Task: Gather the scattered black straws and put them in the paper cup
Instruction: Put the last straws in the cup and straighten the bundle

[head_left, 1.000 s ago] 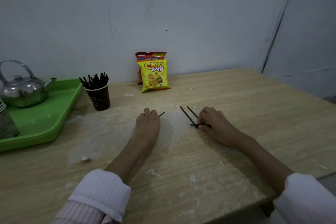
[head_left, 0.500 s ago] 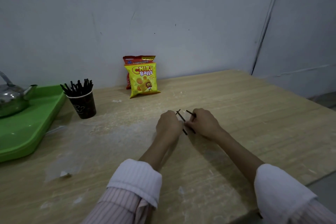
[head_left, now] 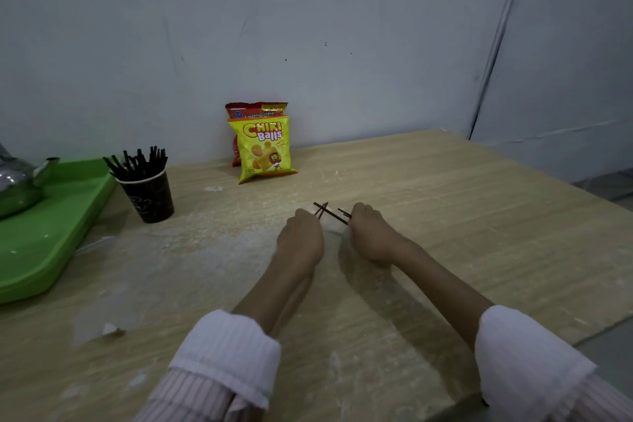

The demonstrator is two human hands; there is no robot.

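Thin black straws (head_left: pixel 329 212) stick out between my two hands at the middle of the wooden table. My left hand (head_left: pixel 301 240) is closed, with a straw end poking out past its knuckles. My right hand (head_left: pixel 371 233) is closed too, pinching two straws that cross toward the left hand. The fingertips of both hands are hidden. A dark paper cup (head_left: pixel 149 194) stands to the far left, bristling with several black straws (head_left: pixel 137 163).
A green tray (head_left: pixel 51 233) holds a steel kettle (head_left: pixel 20 178) at the left edge. Two snack bags (head_left: pixel 262 144) lean against the wall behind the hands. A paper scrap (head_left: pixel 111 329) lies near the front left. The table's right edge drops off near my right sleeve.
My left hand slid right from its own straw until it met my right hand. The straws were lifted off the table and now cross between the two hands.
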